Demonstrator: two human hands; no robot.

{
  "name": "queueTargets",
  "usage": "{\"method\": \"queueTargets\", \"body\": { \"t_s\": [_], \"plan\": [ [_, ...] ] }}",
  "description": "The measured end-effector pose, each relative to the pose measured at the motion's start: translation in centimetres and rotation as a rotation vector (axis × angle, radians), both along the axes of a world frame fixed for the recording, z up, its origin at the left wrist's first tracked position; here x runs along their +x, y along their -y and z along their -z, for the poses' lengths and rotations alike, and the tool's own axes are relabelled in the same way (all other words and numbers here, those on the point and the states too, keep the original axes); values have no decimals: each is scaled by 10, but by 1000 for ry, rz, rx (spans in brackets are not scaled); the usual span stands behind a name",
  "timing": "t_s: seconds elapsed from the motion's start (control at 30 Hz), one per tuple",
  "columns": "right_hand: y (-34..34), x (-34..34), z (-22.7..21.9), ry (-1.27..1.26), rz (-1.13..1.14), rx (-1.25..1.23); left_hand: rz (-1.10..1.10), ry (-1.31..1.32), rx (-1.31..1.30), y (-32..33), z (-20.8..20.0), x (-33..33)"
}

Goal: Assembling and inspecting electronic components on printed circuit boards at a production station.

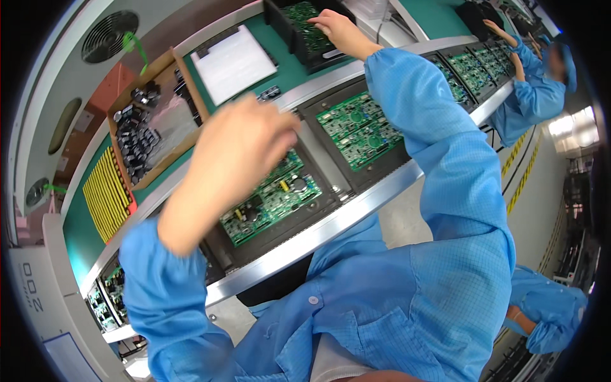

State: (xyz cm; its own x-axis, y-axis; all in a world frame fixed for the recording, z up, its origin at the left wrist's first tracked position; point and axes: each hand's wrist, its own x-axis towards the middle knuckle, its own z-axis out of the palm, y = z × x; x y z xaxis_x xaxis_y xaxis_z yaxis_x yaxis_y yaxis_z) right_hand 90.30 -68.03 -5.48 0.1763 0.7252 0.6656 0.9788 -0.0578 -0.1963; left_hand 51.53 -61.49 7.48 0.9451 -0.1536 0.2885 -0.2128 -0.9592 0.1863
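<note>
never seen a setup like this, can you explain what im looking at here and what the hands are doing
There's no robot: these are a person's bare hands in blue sleeves. The single picture comes from a wide fisheye camera on their head, looking down, so straight edges bend.

The blurred left hand hovers over green circuit boards in dark trays. The right hand reaches over a black plastic bin containing more green boards. Whether either holds anything, I can't tell.

On the green work surface lie a flat white sheet, an open brown cardboard box of black parts and a yellow-and-black striped block. Another blue-clad person works at the right.
</note>
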Motion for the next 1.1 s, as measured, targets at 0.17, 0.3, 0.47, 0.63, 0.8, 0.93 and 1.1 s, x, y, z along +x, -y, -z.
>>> {"method": "queueTargets", "body": {
  "t_s": [0.17,0.3,0.47,0.63,0.8,0.93,1.1],
  "plan": [
    [56,-32,-12,-203,-39,178,45,293,156,-54,46,167],
    [125,-63,-15,-394,2,72,-26,118,349,-68,78,262],
    [196,-86,-1,-624,4,-19,-130,-198,419,-53,94,309],
    [228,-101,8,-520,41,-58,-156,-235,326,-58,96,318],
    [249,-108,17,-527,196,-54,-156,-150,340,-48,92,321],
    [249,-113,19,-727,304,-123,-133,29,499,-56,98,317],
    [251,-105,31,-677,334,-164,-188,121,544,-47,74,306]
  ]
}}
